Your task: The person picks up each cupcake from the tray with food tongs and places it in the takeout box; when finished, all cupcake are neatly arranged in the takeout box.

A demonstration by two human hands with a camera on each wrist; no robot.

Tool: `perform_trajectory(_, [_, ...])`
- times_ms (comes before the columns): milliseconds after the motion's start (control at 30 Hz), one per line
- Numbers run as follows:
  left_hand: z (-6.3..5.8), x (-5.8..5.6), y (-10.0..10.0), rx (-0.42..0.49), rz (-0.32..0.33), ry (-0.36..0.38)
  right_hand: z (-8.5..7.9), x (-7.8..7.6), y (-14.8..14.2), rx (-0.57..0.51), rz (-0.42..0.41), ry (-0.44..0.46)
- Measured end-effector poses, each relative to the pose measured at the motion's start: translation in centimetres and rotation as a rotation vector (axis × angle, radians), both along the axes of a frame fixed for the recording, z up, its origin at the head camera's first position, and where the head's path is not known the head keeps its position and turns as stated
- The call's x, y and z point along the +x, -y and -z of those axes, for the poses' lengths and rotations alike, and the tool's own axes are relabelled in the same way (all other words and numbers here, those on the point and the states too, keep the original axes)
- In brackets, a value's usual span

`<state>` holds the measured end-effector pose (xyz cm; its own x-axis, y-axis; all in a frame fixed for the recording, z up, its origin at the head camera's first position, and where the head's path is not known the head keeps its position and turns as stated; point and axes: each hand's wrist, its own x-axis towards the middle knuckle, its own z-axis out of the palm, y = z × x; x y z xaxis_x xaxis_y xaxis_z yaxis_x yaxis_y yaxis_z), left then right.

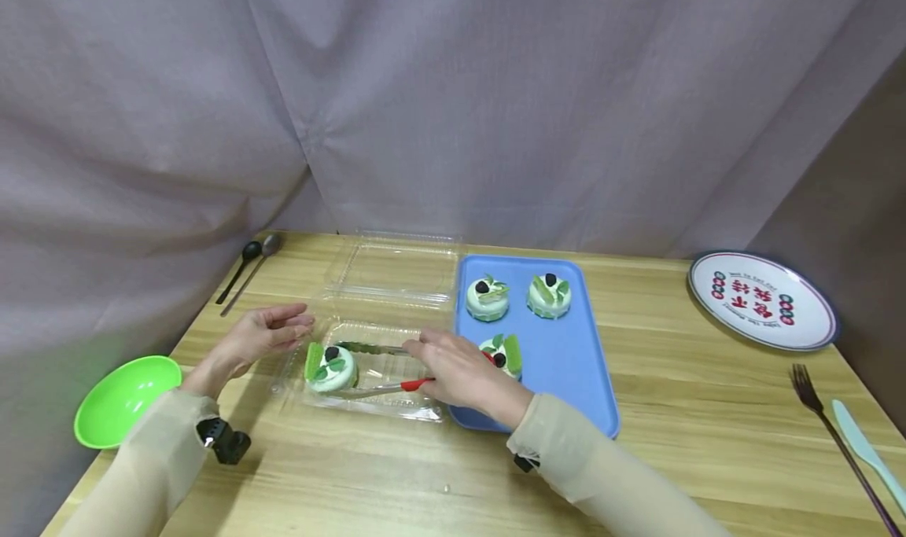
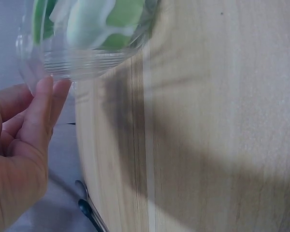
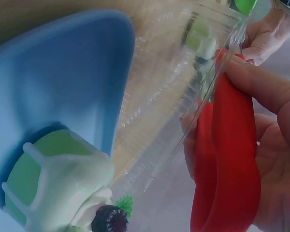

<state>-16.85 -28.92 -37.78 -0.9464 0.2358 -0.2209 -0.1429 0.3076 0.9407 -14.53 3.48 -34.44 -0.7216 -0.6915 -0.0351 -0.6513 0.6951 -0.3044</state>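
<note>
My right hand grips tongs with red handles and metal arms. The tongs reach left into a clear plastic container, their arms on either side of a small green-and-white cake topped with a dark berry and leaves. This cake sits at the container's left end. At that end, my left hand pinches the rim with thumb and fingers. Beside the container lies a blue tray with three similar cakes: one at back left, one at back right, and one partly hidden by my right hand.
The container's clear lid lies folded back behind it. A green bowl stands at the left edge, with a black spoon and a grey spoon farther back. At right are a white plate, a dark fork and a pale knife.
</note>
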Motion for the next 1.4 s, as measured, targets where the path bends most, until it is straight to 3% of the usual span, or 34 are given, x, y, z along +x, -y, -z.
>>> perform_trajectory(167, [0.1,0.1,0.1,-0.001,-0.004,0.002,-0.1,0.1,-0.5,-0.034,-0.004,-0.013])
perform_trajectory(300, [0.1,0.1,0.1,0.000,-0.007,0.006,-0.8,0.3,-1.8,-0.123,-0.004,-0.070])
perform_trajectory(500, [0.1,0.1,-0.1,0.010,-0.010,0.019,-1.9,0.0,-7.3,-0.345,0.072,-0.145])
perform_trajectory(633, [0.1,0.0,0.0,0.006,-0.010,0.009,-1.4,-0.5,-12.0,-0.451,0.135,-0.212])
perform_trajectory(733, [0.1,0.0,0.1,0.000,-0.007,0.002,-0.3,-0.5,-15.5,-0.464,0.142,-0.261])
perform_trajectory(1000, [-0.3,-0.2,0.0,0.012,0.000,0.003,3.2,1.0,-22.7,-0.416,0.138,-0.250])
perform_trajectory(1200, [-0.3,-0.1,0.1,0.003,-0.003,0.008,4.5,0.7,-24.7,-0.402,0.066,-0.224])
perform_trajectory(1400, [-0.2,-0.1,-0.1,0.025,-0.010,0.008,4.8,0.1,-24.9,-0.348,0.050,-0.210])
